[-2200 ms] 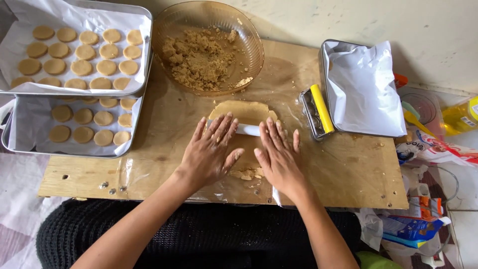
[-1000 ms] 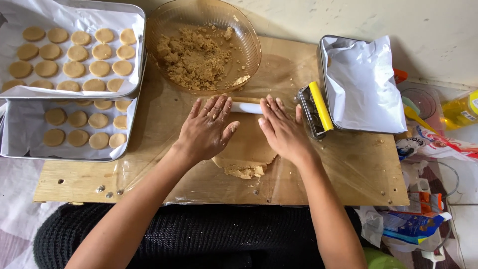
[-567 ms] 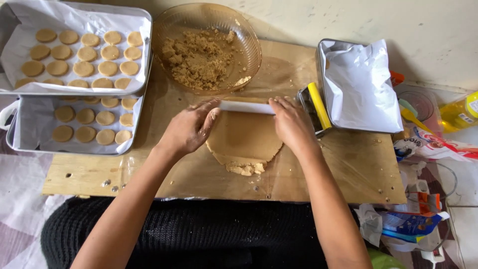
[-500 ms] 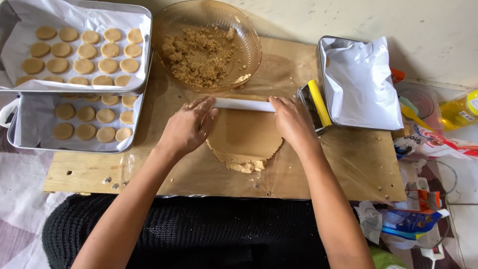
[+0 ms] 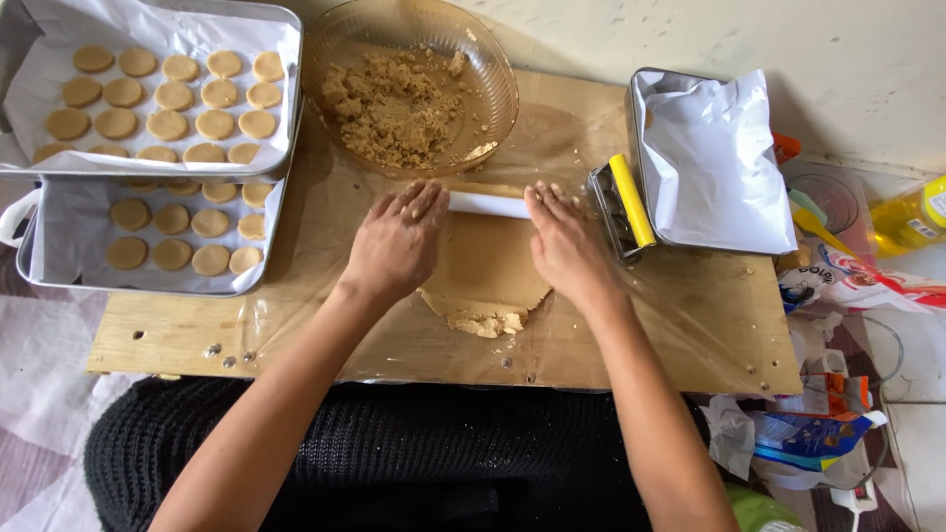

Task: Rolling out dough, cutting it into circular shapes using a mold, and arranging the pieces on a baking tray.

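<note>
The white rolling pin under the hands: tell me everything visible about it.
The rolling pin is a slim, plain white cylinder, smooth, with no handles showing. It lies level across the far edge of the flattened tan dough. The left hand and right hand rest palm-down over its ends, so only the middle shows.

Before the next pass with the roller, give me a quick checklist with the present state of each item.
1. Both hands on roller: left hand and right hand flat on the white roller: ok.
2. Roller at far edge of dough: ok.
3. Dough edge smooth: near edge crumbly: not ok.
4. Plastic film under dough flat: cannot tell.
5. Bowl apart from roller: ok.
</note>
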